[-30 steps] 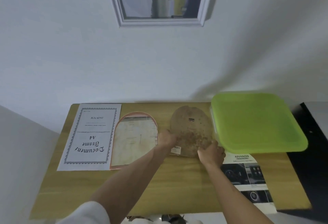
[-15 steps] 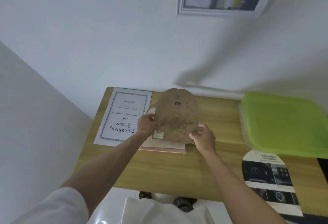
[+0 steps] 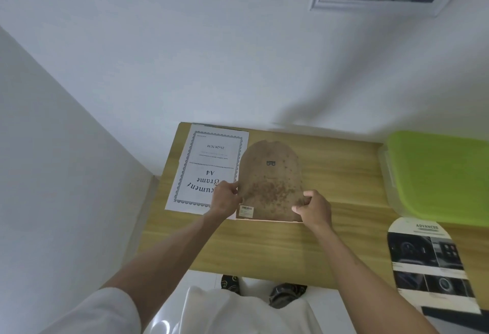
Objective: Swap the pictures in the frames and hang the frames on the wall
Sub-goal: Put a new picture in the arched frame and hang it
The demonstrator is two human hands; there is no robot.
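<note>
Hands are gripping the arched brown backing board (image 3: 271,182) by its lower corners: left hand (image 3: 225,200) pinching the left edge, right hand (image 3: 315,208) pinching the right. Board is lying over the arched frame, against the A4 document sheet (image 3: 209,164) on the tabletop (image 3: 264,249).
</note>
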